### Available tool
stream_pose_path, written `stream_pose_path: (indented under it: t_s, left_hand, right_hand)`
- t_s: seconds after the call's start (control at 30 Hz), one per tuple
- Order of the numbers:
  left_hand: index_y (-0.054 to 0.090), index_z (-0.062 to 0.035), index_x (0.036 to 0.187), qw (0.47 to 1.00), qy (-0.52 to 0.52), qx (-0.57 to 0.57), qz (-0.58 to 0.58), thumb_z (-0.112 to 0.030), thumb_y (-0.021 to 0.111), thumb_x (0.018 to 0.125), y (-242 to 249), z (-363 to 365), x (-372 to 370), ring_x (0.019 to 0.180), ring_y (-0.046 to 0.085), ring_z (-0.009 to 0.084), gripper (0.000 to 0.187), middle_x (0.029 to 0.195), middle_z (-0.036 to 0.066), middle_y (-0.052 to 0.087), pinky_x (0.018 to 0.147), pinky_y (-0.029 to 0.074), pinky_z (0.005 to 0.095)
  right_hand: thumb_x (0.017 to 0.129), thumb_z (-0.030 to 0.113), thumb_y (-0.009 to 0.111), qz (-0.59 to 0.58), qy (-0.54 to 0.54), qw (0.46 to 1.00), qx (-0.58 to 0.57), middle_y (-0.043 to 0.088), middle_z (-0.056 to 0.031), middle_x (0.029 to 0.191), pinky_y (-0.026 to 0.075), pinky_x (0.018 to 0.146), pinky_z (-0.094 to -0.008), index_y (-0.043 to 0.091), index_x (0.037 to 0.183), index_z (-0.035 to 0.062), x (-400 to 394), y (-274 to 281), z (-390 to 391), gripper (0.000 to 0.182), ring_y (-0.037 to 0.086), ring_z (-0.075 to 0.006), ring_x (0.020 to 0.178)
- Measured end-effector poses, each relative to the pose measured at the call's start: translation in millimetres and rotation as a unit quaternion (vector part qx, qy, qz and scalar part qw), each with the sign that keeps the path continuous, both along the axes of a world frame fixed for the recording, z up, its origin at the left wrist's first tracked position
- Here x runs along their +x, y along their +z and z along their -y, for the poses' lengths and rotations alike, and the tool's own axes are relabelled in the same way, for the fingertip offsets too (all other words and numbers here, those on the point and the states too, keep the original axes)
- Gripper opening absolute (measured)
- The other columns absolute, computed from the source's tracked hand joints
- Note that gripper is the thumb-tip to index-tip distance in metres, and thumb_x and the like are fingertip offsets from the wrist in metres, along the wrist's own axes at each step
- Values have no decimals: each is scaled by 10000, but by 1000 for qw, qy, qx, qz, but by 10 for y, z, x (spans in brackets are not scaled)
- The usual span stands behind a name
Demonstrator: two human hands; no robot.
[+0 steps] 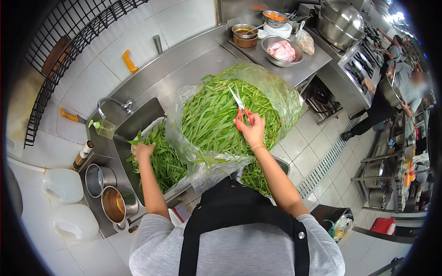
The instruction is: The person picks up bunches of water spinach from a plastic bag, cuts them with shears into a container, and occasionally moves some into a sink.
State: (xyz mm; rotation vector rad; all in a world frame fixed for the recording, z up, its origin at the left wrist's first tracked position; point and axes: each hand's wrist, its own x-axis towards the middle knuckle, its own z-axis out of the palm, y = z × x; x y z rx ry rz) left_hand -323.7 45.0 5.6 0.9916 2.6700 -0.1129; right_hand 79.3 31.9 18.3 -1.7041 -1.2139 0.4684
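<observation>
My right hand (pixel 254 132) is closed on a pair of scissors (pixel 240 106) with red handles. The blades are slightly apart and point away from me, above a big heap of long-leaved greens (pixel 216 119) in an open clear plastic bag (pixel 287 99). At the sink, my left hand (pixel 143 151) is among a second pile of leafy greens (pixel 161 158), its fingers curled at some leaves and partly hidden by them. That pile lies in a pale tray (pixel 178 187) in the sink basin. More cut greens (pixel 255 177) show below the bag, near my apron.
A faucet (pixel 113 106) and a soap bottle (pixel 105 129) stand behind the sink (pixel 123 142). Metal pots (pixel 120 204) are at left. A bowl with raw poultry (pixel 282 51) sits on the back counter. At right, a person (pixel 405 87) holds a large pan.
</observation>
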Motion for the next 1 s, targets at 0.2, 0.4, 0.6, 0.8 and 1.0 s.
stream_pose_path:
  t_s: [0.2, 0.4, 0.6, 0.8, 1.0]
  left_hand:
    - [558, -60, 1110, 950, -205, 228, 56, -418, 679, 691, -131, -27, 651, 1087, 434, 377, 564, 1164, 200, 480, 913, 368, 455]
    - [612, -59, 943, 782, -402, 421, 222, -191, 685, 716, 89, -16, 1762, 1002, 482, 325, 272, 995, 132, 559, 868, 380, 397]
    - [600, -60, 944, 736, -492, 404, 228, -157, 680, 713, 108, -188, 2602, 952, 472, 292, 263, 1000, 102, 527, 841, 399, 387]
    - [596, -64, 968, 753, -501, 375, 203, -156, 691, 705, 47, -314, 2867, 964, 466, 294, 294, 1006, 112, 519, 849, 398, 385]
    - [578, -51, 964, 763, -370, 169, 503, -97, 687, 696, 61, -128, 3192, 942, 496, 283, 293, 971, 133, 508, 811, 421, 370]
  right_hand:
    - [578, 141, 764, 52, -59, 996, -41, 462, -83, 791, 421, 689, -339, 454, 850, 62, -93, -220, -205, 420, 456, -250, 737]
    - [599, -24, 673, -155, -21, 987, -34, 472, 27, 705, 419, 569, -223, 461, 817, 86, 423, -639, -61, 324, 425, -66, 600]
    - [645, -87, 616, -296, -26, 954, -27, 484, 44, 721, 410, 566, -202, 465, 797, 111, 763, -291, 276, 292, 465, -51, 633]
    - [683, -146, 540, -395, 41, 918, 2, 512, 33, 826, 397, 656, -179, 455, 826, 104, 1159, -176, 1097, 301, 485, -51, 737]
    - [688, -160, 530, -476, 9, 879, 9, 556, 6, 947, 416, 713, -200, 462, 857, 94, 1255, -420, 1633, 313, 525, -69, 828]
